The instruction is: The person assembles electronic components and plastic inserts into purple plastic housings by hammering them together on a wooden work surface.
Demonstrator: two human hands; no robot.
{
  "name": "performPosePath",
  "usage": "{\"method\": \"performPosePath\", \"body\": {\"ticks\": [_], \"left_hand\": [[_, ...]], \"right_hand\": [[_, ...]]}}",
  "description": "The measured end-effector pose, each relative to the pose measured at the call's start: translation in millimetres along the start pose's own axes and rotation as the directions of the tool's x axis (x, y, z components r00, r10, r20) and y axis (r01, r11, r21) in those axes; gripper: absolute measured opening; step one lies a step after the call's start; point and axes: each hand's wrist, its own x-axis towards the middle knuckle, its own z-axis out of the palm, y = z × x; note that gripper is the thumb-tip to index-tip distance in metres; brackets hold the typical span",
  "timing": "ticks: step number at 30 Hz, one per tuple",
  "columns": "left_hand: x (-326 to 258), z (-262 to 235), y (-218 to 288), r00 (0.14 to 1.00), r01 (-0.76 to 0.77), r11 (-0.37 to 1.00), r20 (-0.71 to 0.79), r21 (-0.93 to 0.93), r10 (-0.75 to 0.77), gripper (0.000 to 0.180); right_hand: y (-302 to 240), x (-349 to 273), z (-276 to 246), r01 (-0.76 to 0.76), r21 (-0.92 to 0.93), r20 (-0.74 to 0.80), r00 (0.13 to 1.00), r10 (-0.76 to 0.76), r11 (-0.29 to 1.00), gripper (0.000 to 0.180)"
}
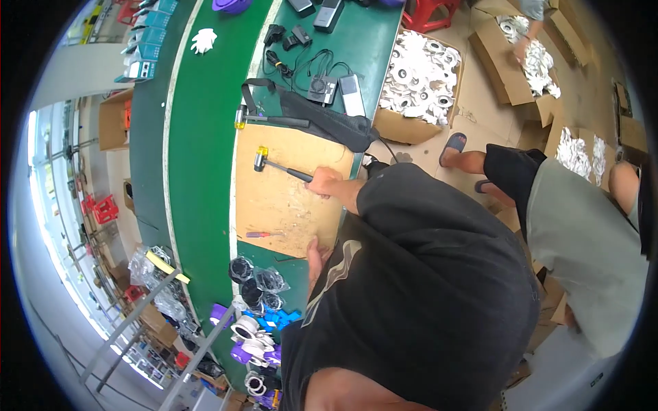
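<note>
My right hand (327,183) is closed around the black handle of a small mallet (273,163). Its yellow-and-black head rests low over a scarred brown wooden board (281,205) lying on the green workbench (205,171). My left hand (315,257) lies flat at the board's near corner, holding nothing. A small red-handled tool (264,234) lies on the board just beyond that hand. A second mallet (257,119) with a yellow head sits along the board's far edge. My black shirt hides both forearms.
A black bag (329,120), chargers and cables (301,61) lie past the board. Bags of black rings (253,277) and purple, white and blue parts (257,335) sit near my left. Cardboard boxes of white discs (418,75) stand on the floor. A person in grey (582,226) bends beside me.
</note>
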Motion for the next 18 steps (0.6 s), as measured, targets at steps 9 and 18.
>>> {"method": "performPosePath", "body": {"ticks": [9,18], "left_hand": [[18,-28,-19,0.964,0.076,0.989,0.262,-0.130,-0.039,0.069],[-19,-29,-16,0.975,-0.122,0.989,0.175,-0.089,0.136,0.060]], "right_hand": [[4,-4,13,0.027,-0.078,-0.019,0.999,-0.028,0.997,0.046],[-9,-19,21,0.059,-0.085,0.026,0.998,-0.057,0.995,0.047]]}}
